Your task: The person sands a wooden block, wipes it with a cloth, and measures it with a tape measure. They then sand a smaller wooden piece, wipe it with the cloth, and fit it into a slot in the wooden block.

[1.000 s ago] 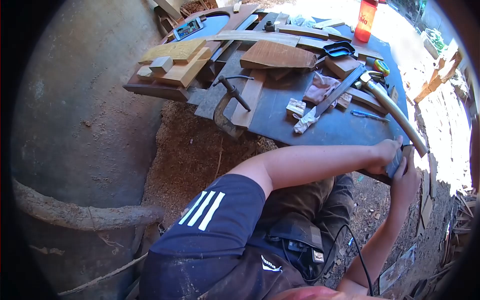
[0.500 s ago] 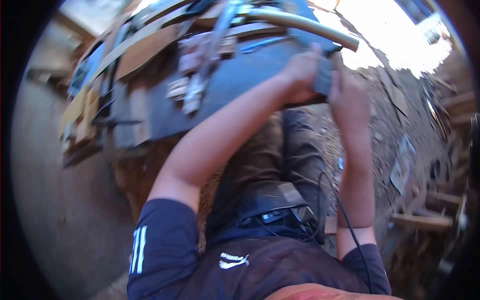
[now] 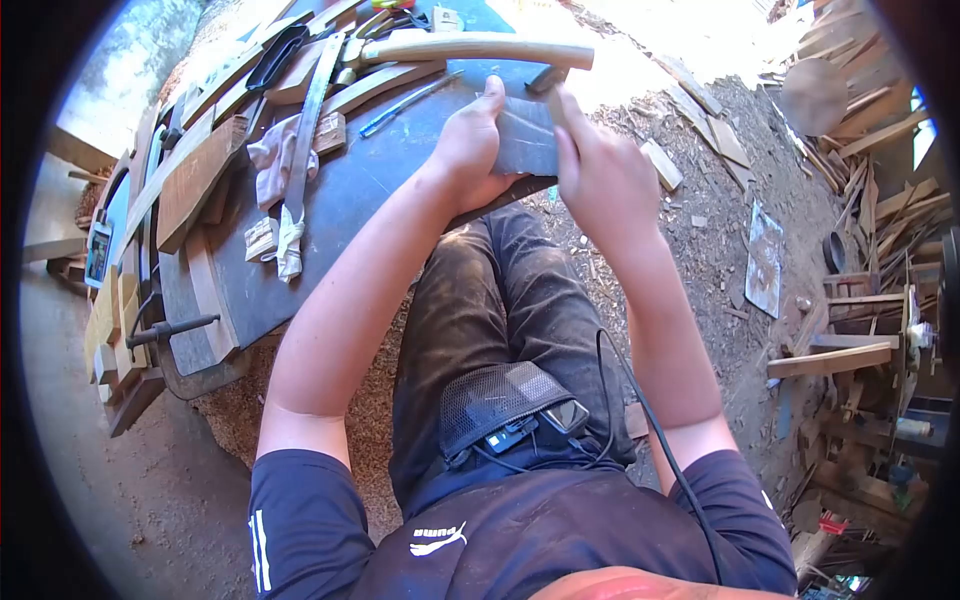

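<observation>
My left hand [image 3: 468, 145] is closed on a flat grey sheet [image 3: 528, 138], its thumb pointing up along the left edge. The sheet looks smooth and slightly shiny, held at the near end of the dark workbench [image 3: 410, 150]. My right hand [image 3: 610, 178] is at the sheet's right edge with its fingers curled in. A narrow tan strip shows by those fingertips; I cannot tell what they grip. Just beyond the sheet lies a small dark block [image 3: 545, 79]. A hammer [image 3: 480, 47] with a long wooden handle rests across the bench behind it.
On the bench lie a blue pen [image 3: 408, 105], a long flat metal bar [image 3: 310, 130] with a wrapped end, a crumpled cloth [image 3: 275, 155] and several wood pieces [image 3: 200, 185]. A clamp [image 3: 175, 328] sits at the left corner. Scrap wood [image 3: 880, 190] is piled at right.
The view has swung, so the bench and both hands appear further left, and it is sharper now. Both hands stay at the grey sheet, more of which shows between them.
</observation>
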Motion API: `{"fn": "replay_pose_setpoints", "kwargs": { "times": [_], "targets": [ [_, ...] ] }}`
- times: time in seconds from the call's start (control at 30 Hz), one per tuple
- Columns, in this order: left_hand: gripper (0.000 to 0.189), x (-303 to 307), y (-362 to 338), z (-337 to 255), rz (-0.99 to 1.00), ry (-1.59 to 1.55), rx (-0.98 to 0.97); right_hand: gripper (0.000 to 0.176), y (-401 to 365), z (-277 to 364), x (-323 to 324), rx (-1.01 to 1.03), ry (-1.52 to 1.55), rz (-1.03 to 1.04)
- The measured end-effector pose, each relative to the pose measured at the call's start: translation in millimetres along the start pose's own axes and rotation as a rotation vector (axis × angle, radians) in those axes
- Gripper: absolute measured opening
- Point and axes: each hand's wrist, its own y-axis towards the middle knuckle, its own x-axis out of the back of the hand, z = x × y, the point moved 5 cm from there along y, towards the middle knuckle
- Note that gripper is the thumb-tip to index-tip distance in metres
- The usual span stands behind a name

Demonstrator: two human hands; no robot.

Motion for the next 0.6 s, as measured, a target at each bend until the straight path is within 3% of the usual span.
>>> {"fn": "replay_pose_setpoints", "kwargs": {
  "times": [0.1, 0.2, 0.27, 0.33, 0.37, 0.4, 0.47, 0.5, 0.6],
  "targets": [
    [0.065, 7, 6, 4, 0.065, -0.004, -0.005, 0.043, -37, 14, 17, 0.027, 0.072, 0.006],
    [0.065, 5, 6, 4, 0.097, -0.021, 0.003, 0.042, -21, 15, 10, 0.028, 0.092, -0.077],
    [0.059, 49, 57, 34, 0.116, 0.304, -0.267, 0.041, 6, 17, -2, -0.001, 0.067, -0.069],
    [0.049, 40, 37, 4, 0.142, 1.058, -0.591, 0.040, 25, 4, -32, 0.011, 0.023, 0.045],
    [0.049, 39, 32, 1, 0.138, 1.241, -0.680, 0.040, 24, 9, -32, 0.058, 0.095, 0.019],
    [0.050, 39, 32, 6, 0.160, 1.026, -0.551, 0.041, 14, 15, -30, 0.099, 0.058, 0.002],
    [0.054, 25, 33, 19, 0.131, -0.022, -0.033, 0.046, -12, 37, -15, 0.030, 0.046, 0.010],
    [0.057, 18, 29, 19, 0.081, -0.199, 0.096, 0.046, -30, 48, -8, 0.072, 0.091, -0.025],
    [0.068, 16, 33, 21, 0.054, -0.190, 0.072, 0.046, -28, 64, 2, 0.174, 0.136, -0.100]
  ]
}}
